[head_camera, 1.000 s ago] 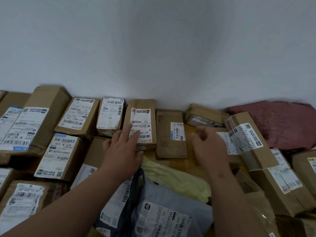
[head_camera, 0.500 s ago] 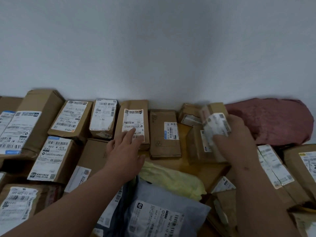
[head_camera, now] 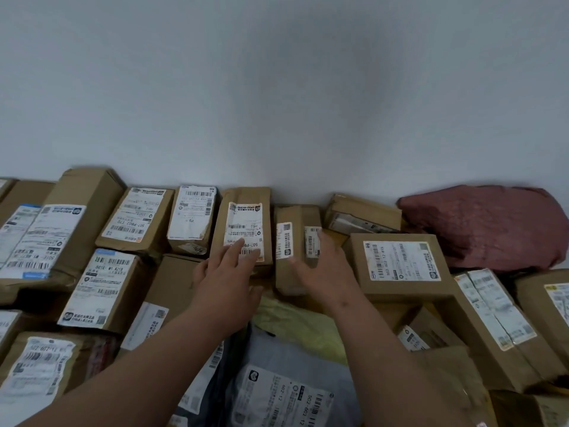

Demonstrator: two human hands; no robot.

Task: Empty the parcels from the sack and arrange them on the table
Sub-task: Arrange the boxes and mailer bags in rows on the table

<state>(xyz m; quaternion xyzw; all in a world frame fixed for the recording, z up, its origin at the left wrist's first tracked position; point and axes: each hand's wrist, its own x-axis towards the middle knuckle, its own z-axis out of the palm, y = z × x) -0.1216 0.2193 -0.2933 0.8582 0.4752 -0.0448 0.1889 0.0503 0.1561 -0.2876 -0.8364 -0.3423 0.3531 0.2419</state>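
Pressing flat-fingered, my left hand (head_camera: 229, 280) steadies a labelled box (head_camera: 244, 224) while my right hand (head_camera: 323, 269), fingers relaxed, nudges the narrow box (head_camera: 288, 248); a hard shove could topple it.

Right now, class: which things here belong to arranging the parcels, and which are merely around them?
In the job:
left hand
right hand
narrow brown box under the right hand
labelled box under the left fingers
grey mailer
maroon packet

Merely around:
white wall
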